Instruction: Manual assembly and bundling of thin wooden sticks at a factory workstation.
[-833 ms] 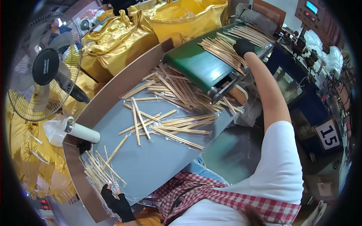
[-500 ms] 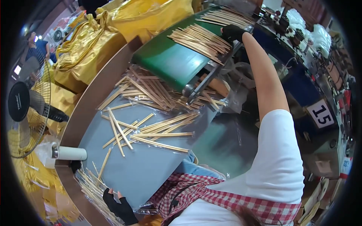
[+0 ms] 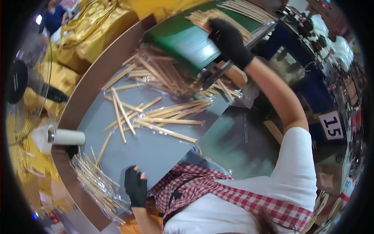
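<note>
My right hand (image 3: 230, 42), in a black fingerless glove, lies over the near side of a pile of wooden chopsticks (image 3: 200, 17) on the green belt (image 3: 171, 41). Its fingers are smeared by motion and partly hidden, so their grip does not show. Low on the left, my left hand (image 3: 136, 187), gloved the same way, hovers by the grey tabletop (image 3: 156, 154) with loosely bent fingers and nothing in them. Beside it lies a heap of chopsticks in clear film (image 3: 97, 187). More wrapped chopsticks (image 3: 171, 121) are scattered across the tabletop, some crossing each other.
A brown raised border (image 3: 87, 74) curves round the tabletop's left side. A white flask (image 3: 68, 137) lies against it, near a fan (image 3: 17, 82). Yellow sacks (image 3: 93, 35) stand behind. Further chopsticks (image 3: 249, 9) lie up the belt; dark blue machinery (image 3: 307, 97) is at right.
My right hand has come from the pile's right end to over its near side. My left hand has moved off the film-wrapped heap, to the right. The whole view has shifted.
</note>
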Available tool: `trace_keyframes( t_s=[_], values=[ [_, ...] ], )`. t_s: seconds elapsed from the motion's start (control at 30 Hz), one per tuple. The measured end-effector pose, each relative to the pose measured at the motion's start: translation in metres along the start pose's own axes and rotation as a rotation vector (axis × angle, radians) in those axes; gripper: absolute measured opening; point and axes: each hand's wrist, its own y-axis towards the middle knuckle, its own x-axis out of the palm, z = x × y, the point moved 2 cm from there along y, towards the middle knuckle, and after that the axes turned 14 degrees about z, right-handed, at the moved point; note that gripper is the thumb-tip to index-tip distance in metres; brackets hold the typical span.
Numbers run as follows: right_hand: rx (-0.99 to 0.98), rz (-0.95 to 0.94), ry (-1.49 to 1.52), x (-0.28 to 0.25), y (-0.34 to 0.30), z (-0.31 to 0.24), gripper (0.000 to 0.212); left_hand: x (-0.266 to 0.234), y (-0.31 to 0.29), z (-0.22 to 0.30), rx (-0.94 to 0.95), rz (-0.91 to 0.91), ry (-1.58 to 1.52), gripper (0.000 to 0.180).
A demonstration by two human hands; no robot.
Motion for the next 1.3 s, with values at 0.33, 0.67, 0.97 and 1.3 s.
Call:
trace_keyframes(
  t_s=[0.33, 0.67, 0.97, 1.3],
  values=[
    [-0.395, -0.929, 0.456, 0.12, -0.196, -0.269, 0.026, -0.021, -0.016, -0.018, -0.12, 0.088, -0.067, 0.024],
    [-0.309, -0.637, 0.193, 0.265, -0.173, -0.301, 0.033, -0.04, -0.035, -0.039, -0.211, 0.307, -0.13, 0.019],
    [-0.481, -0.616, 0.134, 0.29, -0.209, -0.316, 0.024, -0.024, 0.036, -0.068, -0.009, 0.333, 0.032, 0.045],
    [-0.191, -0.539, 0.209, 0.256, -0.2, -0.322, 0.029, -0.004, 0.036, -0.144, -0.071, 0.41, 0.288, 0.047]
  ],
)
